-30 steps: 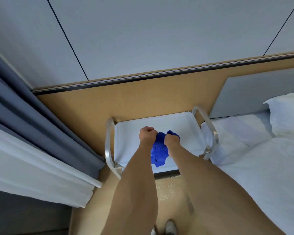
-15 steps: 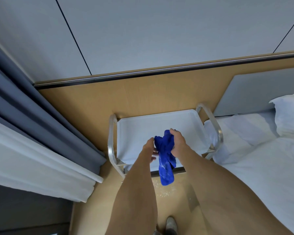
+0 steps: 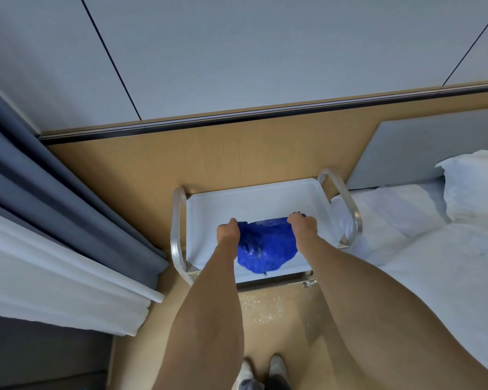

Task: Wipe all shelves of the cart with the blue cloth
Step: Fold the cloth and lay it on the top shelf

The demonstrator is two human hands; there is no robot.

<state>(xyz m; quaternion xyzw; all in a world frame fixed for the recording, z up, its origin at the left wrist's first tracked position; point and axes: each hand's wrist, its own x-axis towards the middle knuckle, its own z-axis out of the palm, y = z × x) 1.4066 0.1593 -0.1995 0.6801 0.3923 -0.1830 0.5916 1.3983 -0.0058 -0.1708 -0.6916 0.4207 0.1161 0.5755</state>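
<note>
Crumpled blue cloth (image 3: pixel 265 249) hangs stretched btwn both hands over the white tray-like top shelf (image 3: pixel 254 198) of the metal-framed cart (image 3: pixel 178 237), centre of frame. Left hand (image 3: pixel 228 230) & right hand (image 3: pixel 303 223) each have fingers curled, pinching an upper corner. To do this well: lay cloth flat on shelf, press w/ palm, wipe edge to edge incl. corners; lower shelves not visible from here.

Both arms outstretched, left hand (image 3: pixel 228 231) and right hand (image 3: pixel 303 224) fisted, apart.
</note>
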